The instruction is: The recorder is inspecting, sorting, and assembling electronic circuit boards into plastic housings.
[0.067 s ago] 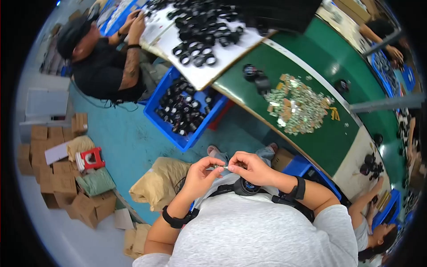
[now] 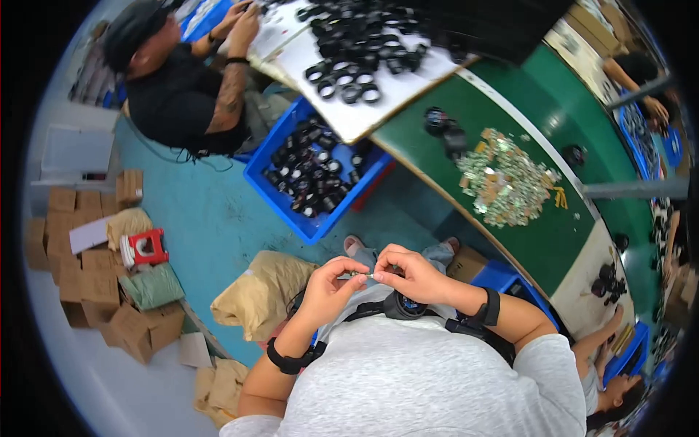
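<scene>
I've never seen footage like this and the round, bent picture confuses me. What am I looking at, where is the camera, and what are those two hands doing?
There is no machine here: a person wears a wide fisheye camera on the head, looking down, so straight edges bend near the rim. The grey shirt at the bottom is the wearer's own. The left hand and right hand meet in front of the chest, pinching a small part between the fingertips; it is too small to identify. Ahead lies a green table with a heap of small pale pieces. Beside it, a blue bin and a white board hold black rings. A co-worker in a black shirt sits at upper left; cardboard boxes stand on the floor.
</scene>
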Tool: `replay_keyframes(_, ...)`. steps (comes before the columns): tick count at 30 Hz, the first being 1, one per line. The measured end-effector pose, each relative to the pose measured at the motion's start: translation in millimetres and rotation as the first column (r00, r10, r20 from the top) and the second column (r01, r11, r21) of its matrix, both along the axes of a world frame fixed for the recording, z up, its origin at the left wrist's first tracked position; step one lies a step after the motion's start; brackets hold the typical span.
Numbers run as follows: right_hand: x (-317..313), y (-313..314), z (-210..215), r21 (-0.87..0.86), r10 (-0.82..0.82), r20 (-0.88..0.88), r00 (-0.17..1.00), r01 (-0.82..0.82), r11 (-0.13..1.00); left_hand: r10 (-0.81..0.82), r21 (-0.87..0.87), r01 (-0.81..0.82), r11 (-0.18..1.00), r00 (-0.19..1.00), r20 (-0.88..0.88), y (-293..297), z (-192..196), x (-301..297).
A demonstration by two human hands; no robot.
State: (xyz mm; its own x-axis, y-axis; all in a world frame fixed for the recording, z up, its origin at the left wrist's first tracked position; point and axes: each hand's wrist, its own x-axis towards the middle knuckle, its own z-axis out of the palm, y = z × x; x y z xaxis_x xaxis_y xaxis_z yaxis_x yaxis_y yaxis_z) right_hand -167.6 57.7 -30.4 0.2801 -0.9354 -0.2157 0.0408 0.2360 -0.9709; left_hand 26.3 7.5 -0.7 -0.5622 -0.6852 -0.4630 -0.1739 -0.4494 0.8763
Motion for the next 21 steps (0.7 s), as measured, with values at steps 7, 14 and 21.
replay_keyframes(7, 141, -100, -13, 0.266, 0.163, 0.287, 0.944, -0.242, 0.933, 0.291, 0.008, -0.293, 0.956, 0.953, 0.083, -83, 0, 150)
replay_keyframes(14, 183, -152, -23, 0.241, 0.124, 0.401, 0.908, -0.235, 0.942, 0.345, -0.014, -0.345, 0.938, 0.934, 0.097, -114, -2, 192)
replay_keyframes(21, 195, -213, 2, 0.363, -0.024, 0.448, 0.894, -0.157, 0.918, 0.382, -0.047, -0.380, 0.924, 0.924, 0.022, -166, 6, 220)
